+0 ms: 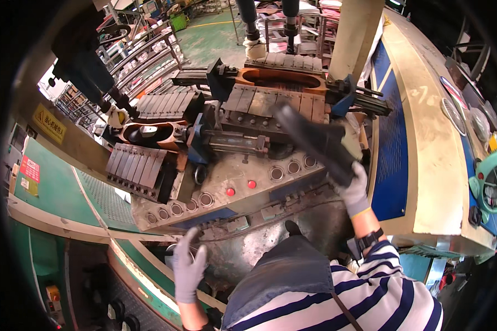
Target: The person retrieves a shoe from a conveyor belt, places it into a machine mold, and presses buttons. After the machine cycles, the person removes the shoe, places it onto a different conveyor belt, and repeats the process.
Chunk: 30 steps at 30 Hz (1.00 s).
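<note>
My right hand point(355, 190), in a pale grey glove, grips a long black boot point(315, 140). The boot is tilted, its far end up to the left, and blurred by motion. It hangs over the front right of a two-station press point(226, 207), in front of the right-hand row of metal blocks point(265, 102). Gloved alike, my left hand point(189, 267) is held low at the left with its fingers apart, holding nothing. At the left station a dark shoe-shaped piece point(147, 134) sits within an orange-brown rim. Another orange rim point(281, 80) surrounds the right station's opening.
Two red buttons point(241, 188) and several round dials line the press's front. Blue clamp brackets point(199, 144) and cylinders stand between the stations. A beige and blue cabinet point(403, 143) rises at the right, with a green fan point(490, 185) beyond. Green panels point(55, 171) flank the left.
</note>
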Each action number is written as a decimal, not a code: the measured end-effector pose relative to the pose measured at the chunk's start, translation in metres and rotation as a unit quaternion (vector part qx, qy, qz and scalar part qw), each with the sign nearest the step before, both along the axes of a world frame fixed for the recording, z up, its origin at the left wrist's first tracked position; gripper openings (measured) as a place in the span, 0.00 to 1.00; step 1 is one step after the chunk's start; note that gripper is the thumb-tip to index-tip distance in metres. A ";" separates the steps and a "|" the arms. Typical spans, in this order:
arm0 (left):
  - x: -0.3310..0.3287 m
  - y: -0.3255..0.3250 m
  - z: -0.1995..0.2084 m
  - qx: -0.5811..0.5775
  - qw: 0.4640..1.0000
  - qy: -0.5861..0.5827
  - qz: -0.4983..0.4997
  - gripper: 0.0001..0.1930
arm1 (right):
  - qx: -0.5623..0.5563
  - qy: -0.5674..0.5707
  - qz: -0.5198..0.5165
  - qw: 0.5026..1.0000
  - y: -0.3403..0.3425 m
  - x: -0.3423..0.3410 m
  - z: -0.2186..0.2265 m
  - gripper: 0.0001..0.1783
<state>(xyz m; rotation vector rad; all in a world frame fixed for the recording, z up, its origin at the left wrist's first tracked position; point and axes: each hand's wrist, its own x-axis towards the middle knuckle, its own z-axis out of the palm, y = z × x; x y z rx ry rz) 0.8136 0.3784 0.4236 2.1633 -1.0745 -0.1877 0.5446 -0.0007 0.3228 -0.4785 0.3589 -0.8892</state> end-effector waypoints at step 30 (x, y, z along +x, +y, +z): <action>-0.094 -0.027 -0.239 0.127 0.861 0.385 0.306 0.16 | -0.406 0.327 0.124 0.845 -0.447 0.254 -0.041 0.37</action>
